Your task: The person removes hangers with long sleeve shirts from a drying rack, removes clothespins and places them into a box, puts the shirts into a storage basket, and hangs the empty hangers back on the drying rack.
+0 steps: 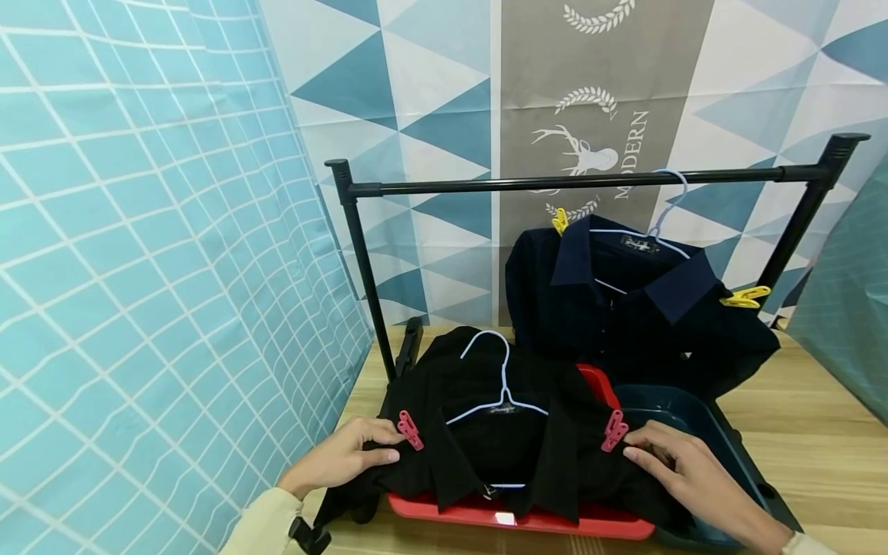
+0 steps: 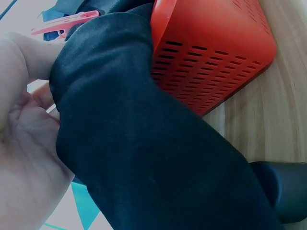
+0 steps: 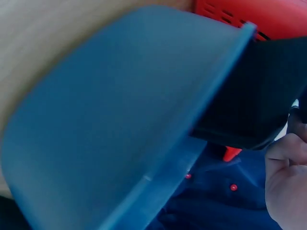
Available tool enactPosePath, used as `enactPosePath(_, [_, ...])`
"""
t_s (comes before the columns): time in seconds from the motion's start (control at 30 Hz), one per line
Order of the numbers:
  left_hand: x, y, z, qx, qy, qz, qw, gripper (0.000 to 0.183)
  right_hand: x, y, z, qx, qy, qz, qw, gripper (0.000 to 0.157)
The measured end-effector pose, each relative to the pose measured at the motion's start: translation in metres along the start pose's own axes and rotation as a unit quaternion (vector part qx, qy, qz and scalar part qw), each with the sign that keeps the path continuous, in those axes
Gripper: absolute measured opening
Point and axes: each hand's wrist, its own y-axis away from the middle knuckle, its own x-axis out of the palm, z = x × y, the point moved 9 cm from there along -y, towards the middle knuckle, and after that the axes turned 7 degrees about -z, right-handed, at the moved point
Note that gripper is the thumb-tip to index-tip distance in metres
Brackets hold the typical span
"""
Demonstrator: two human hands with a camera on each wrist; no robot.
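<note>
A black collared shirt [image 1: 416, 470] lies across a red basket [image 1: 444, 510], with a pale blue hanger [image 1: 505, 378] inside its neck. Red clothespins grip it at both shoulders, one on the left [image 1: 411, 430] and one on the right [image 1: 613, 430]. My left hand [image 1: 347, 455] pinches the fabric just outside the left clothespin; the left wrist view shows the sleeve [image 2: 120, 110] draping down from it. Beside the right clothespin, my right hand [image 1: 683, 466] pinches the other shoulder between thumb and curled fingers. That sleeve [image 3: 254, 91] hangs over the rim of a blue basin [image 3: 120, 105].
Behind the basket stands a black clothes rack [image 1: 486, 185]. From its bar hangs a dark navy shirt [image 1: 624, 324] on a hanger, with yellow clothespins [image 1: 745, 297] at its shoulders. A wooden tabletop [image 1: 798, 401] lies underneath, and a tiled-pattern curtain [image 1: 173, 231] borders the left.
</note>
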Motion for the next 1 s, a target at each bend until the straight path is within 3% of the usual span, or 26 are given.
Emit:
enactPosePath(0.3, [-0.001, 0.003, 0.0, 0.001, 0.001, -0.013, 0.9999, 0.029, -0.009, -0.016, 0.012, 0.028, -0.02, 0.011, 0.999, 0.033])
enactPosePath(0.47, [-0.001, 0.003, -0.001, -0.001, 0.002, -0.016, 0.9999, 0.029, -0.01, -0.021, 0.016, 0.041, -0.052, 0.008, 0.998, 0.03])
enactPosePath(0.73, [-0.001, 0.003, -0.002, 0.002, -0.002, -0.021, 0.9998, 0.029, -0.011, -0.024, 0.015, 0.074, -0.043, 0.024, 0.996, 0.031])
enactPosePath(1.0, [-0.002, 0.004, -0.002, 0.001, -0.008, -0.024, 0.9997, 0.03, -0.011, -0.025, 0.017, 0.066, -0.06, 0.046, 0.995, 0.025])
